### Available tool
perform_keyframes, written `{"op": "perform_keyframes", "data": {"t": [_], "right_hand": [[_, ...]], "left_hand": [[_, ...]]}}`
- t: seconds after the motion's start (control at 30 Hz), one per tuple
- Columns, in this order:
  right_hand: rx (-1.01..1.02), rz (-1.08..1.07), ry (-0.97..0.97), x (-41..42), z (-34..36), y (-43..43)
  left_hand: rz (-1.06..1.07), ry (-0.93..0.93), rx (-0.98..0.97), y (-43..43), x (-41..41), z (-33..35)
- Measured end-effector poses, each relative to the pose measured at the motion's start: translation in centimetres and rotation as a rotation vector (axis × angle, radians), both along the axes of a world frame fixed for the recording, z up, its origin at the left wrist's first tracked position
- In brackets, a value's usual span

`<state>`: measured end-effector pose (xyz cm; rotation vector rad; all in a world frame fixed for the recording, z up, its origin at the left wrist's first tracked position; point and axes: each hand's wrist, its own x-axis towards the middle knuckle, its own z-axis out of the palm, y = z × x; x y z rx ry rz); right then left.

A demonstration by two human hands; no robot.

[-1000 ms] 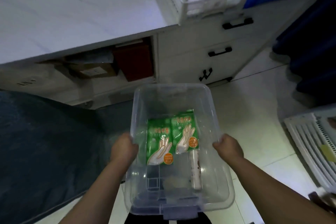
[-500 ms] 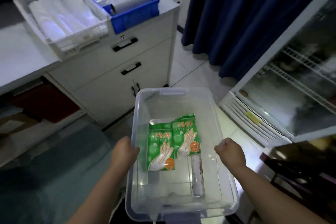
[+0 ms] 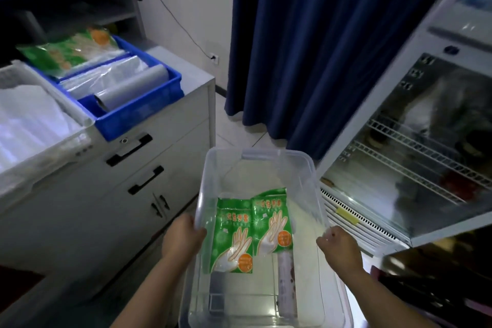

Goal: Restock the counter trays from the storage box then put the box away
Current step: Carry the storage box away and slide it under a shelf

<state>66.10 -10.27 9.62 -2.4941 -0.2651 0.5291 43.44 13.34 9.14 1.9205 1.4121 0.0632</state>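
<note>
Clear plastic, the storage box hangs in front of me above the floor, my left hand clamped on its left rim and my right hand on the right. Two green glove packets and a slim roll lie inside. On the counter, the blue tray and white tray look stocked, so I judge restocking nearly finished and stowing left.

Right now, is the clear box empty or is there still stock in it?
Not empty. The clear box, lid off, still holds two green glove packets lying flat on its bottom, plus a small roll beside them.
</note>
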Motion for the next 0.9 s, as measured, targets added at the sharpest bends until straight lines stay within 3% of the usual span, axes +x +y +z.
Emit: {"op": "perform_keyframes", "data": {"t": [0.47, 0.9], "right_hand": [[0.036, -0.154, -0.108, 14.3, 3.5, 16.8], [0.107, -0.035, -0.036, 40.1, 4.0, 31.0]], "left_hand": [[-0.113, -0.048, 0.116, 19.6, 18.6, 3.4], [-0.033, -0.05, 0.264, 31.7, 41.5, 5.5]]}}
